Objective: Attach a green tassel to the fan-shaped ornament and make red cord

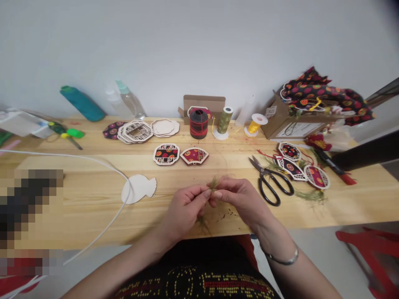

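Note:
My left hand (188, 205) and my right hand (235, 195) meet over the front of the wooden table, both with thumb and fingers pinched. Between their fingertips is a bundle of olive-green thread (213, 182); its loose ends stick up above the fingers and also hang below my left hand. Black-handled scissors (270, 180) lie to the right of my right hand, blades pointing away. Farther back from my hands lie a fan-shaped ornament (195, 156) and an eight-sided ornament (166, 154), each with patterned cloth in a pale wooden frame. A white fish-shaped piece (137, 189) rests left of my left hand.
Spools of green thread (225, 121), yellow cord (257, 123) and red-black cord (198, 124) stand along the wall. Cut-out frames (135, 131) are stacked at back left. A cardboard box (280, 118) holds patterned cloth at right. A white cable (106, 164) crosses the left side.

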A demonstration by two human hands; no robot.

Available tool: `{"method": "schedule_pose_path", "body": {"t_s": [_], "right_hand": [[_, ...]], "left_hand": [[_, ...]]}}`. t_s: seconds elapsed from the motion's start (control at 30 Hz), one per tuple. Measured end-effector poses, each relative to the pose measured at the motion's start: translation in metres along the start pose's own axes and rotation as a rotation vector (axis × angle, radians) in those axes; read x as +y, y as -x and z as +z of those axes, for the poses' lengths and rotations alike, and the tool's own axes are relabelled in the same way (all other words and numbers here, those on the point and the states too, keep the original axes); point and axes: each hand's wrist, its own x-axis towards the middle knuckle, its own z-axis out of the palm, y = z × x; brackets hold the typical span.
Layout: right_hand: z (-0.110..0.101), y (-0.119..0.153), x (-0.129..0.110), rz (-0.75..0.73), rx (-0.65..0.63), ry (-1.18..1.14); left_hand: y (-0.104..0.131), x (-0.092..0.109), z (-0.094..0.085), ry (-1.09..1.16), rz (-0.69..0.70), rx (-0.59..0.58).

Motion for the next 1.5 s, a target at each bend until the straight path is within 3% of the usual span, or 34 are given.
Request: {"method": "schedule_pose_path", "body": {"t_s": [0.33, 0.57, 0.73, 0.9, 1.13, 1.2, 1.3, 1.33, 1.43, 1.5], "right_hand": [[0.006, -0.002, 0.004, 0.151, 0.086, -0.267], [0.004, -0.003, 0.001, 0.096, 0.123, -0.166], [-0.010, -0.007, -0.001, -0.015, 0.289, 0.018], [-0.027, -0.010, -0.006, -0.144, 0.426, -0.008], [-0.044, -0.008, -0.013, -0.237, 0.509, 0.026], [-0.045, -0.007, -0.017, -0.271, 0.497, 0.090], [-0.043, -0.007, -0.021, -0.314, 0.504, 0.244], [-0.041, -0.007, -0.023, -0.334, 0.517, 0.301], [-0.030, -0.004, -0.026, -0.424, 0.542, 0.473], [-0.020, 0.000, -0.027, -0.498, 0.516, 0.593]], "left_hand": [[0.000, 0.003, 0.001, 0.020, -0.075, -0.084], [0.001, 0.003, 0.002, -0.001, -0.067, -0.093], [0.000, 0.008, -0.002, -0.246, 0.038, -0.050], [-0.005, 0.010, -0.008, -0.498, 0.214, -0.033], [-0.010, 0.006, -0.016, -0.782, 0.389, 0.060], [-0.008, 0.010, -0.018, -0.804, 0.443, 0.167], [-0.001, 0.022, -0.019, -0.655, 0.427, 0.373], [0.002, 0.026, -0.019, -0.543, 0.331, 0.337], [0.011, 0.036, -0.013, -0.051, -0.205, -0.151], [0.015, 0.038, -0.007, 0.220, -0.426, -0.372]]}}
